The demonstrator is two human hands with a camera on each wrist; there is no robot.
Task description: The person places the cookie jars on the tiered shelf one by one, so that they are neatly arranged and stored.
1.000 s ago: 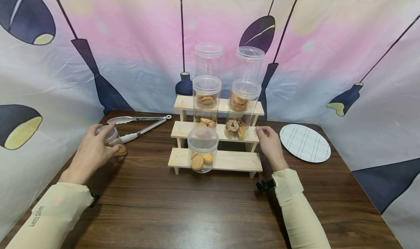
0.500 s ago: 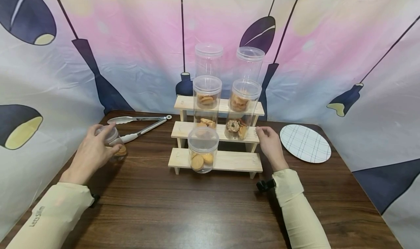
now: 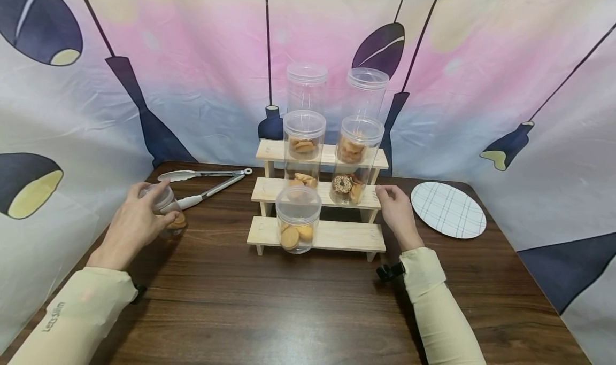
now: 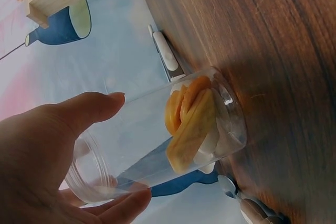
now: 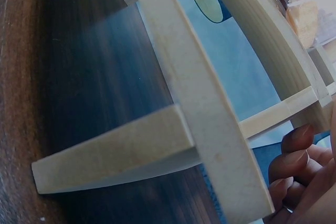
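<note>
At the left of the head view, my left hand (image 3: 132, 220) grips a clear lidded jar (image 4: 142, 140) around its upper part, thumb on one side and fingers on the other. Several cookies (image 4: 191, 121) lie in the bottom of this jar, close to the tabletop. My right hand (image 3: 397, 212) holds the right end of the middle step of a three-step wooden stand (image 3: 346, 235), its fingers (image 5: 296, 163) curled beside the step's end. On the lowest step is a short jar (image 3: 298, 220) of round cookies. Taller jars stand on the two steps behind.
Metal tongs with white tips (image 3: 212, 191) lie spread behind the left jar. To the right of the stand is a white checked plate (image 3: 447, 210). A printed cloth (image 3: 216, 87) hangs behind the dark wooden table (image 3: 269, 311).
</note>
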